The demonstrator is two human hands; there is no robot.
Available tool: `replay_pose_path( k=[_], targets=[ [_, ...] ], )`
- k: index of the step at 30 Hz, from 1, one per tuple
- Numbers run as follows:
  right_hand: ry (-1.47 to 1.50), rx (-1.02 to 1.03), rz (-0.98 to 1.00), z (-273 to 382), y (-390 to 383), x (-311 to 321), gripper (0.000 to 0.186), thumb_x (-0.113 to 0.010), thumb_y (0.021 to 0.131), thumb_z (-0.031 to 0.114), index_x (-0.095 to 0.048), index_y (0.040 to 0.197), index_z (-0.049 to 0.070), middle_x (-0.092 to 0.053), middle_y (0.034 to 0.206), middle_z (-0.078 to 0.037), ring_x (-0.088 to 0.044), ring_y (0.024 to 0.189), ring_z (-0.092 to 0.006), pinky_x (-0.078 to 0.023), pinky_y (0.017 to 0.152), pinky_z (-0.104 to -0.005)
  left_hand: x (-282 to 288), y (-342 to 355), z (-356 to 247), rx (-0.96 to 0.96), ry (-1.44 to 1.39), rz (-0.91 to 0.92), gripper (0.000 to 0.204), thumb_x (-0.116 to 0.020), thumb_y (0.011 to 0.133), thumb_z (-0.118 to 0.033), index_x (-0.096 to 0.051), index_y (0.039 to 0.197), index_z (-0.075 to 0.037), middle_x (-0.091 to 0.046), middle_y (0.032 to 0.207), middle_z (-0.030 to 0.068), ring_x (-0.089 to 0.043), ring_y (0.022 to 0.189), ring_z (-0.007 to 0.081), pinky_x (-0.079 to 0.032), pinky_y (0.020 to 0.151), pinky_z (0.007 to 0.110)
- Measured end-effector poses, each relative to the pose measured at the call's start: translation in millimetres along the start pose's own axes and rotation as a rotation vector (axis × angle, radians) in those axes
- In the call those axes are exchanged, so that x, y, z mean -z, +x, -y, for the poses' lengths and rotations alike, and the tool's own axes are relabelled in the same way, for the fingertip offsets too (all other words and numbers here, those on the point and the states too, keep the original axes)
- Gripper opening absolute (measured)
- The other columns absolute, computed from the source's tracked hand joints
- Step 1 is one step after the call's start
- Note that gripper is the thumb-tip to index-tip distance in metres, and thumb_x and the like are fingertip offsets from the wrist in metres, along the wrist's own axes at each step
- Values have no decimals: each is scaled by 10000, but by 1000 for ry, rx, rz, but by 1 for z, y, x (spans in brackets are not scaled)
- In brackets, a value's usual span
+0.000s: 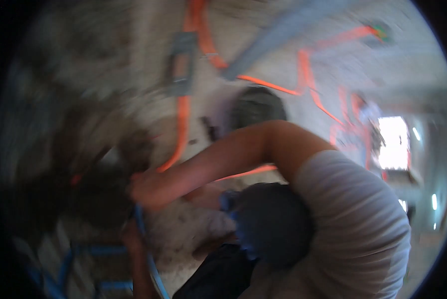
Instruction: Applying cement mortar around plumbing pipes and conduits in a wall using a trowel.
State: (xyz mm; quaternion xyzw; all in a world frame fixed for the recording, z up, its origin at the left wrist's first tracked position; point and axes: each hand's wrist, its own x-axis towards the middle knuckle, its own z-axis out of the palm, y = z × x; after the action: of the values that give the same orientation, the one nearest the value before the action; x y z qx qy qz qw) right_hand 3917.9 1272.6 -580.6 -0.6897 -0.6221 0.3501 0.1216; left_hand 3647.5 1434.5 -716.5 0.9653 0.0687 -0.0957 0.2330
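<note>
A bare forearm that seems to be my left one comes up from the lower edge. My left hand (130, 238) is at its end, beside a blue bar (151, 259); its fingers are smeared by motion, so I cannot tell whether it grips the bar. My right hand does not show. Just above, the hand (148, 190) of a co-worker in a pale shirt and grey cap (273, 224) reaches leftward, near a dark mass (96, 197) too blurred to name. A second forearm (203, 195) lies beneath that person's arm.
Orange conduit (182, 122) runs along a rough grey-brown surface, into a grey box (183, 62). A dark round bucket-like thing (258, 107) stands beyond the co-worker's arm. A blue frame (101, 249) is at lower left. Far right, a bright opening (393, 143) shows.
</note>
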Motion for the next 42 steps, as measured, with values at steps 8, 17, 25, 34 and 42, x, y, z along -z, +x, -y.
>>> replay_pose_path(
  k=[8,17,25,34,42],
  targets=[
    [100,-381,-208,25,-24,15,498,-579,849,391,-545,1106,-35,-631,936,-274,-622,905,-410,-490,789,-479,56,40,-131,1054,-1366,-411,159,-613,796,-155,-563,732,-18,-515,553,61,-492,439,170,-412,409,347],
    [175,-71,-209,69,-48,13,520,-588,857,366,-497,1282,82,-625,1057,-227,-610,965,-404,-501,816,-459,72,-18,-131,1076,-1485,-621,173,-636,809,-128,-546,713,-16,-498,535,52,-460,412,175,-383,394,334],
    [-580,250,-205,88,-51,57,397,-607,851,337,-572,1169,103,-608,831,-129,-639,728,-332,-518,615,-452,96,-37,-146,861,-1180,-569,209,-643,780,-176,-600,720,20,-602,625,124,-576,496,209,-472,492,365],
    [207,93,-470,104,-42,30,452,-689,807,361,-646,1066,-7,-640,1088,-223,-643,974,-360,-530,829,-393,79,-12,-135,878,-903,-555,256,-645,787,-214,-601,800,38,-615,622,116,-592,507,215,-478,501,368],
    [-481,297,-429,81,-74,125,322,-689,788,354,-673,969,88,-642,748,-126,-638,670,-319,-513,579,-408,128,-19,-150,828,-1037,-460,346,-666,752,-230,-598,813,104,-648,729,231,-663,705,341,-508,649,408]
  ],
)
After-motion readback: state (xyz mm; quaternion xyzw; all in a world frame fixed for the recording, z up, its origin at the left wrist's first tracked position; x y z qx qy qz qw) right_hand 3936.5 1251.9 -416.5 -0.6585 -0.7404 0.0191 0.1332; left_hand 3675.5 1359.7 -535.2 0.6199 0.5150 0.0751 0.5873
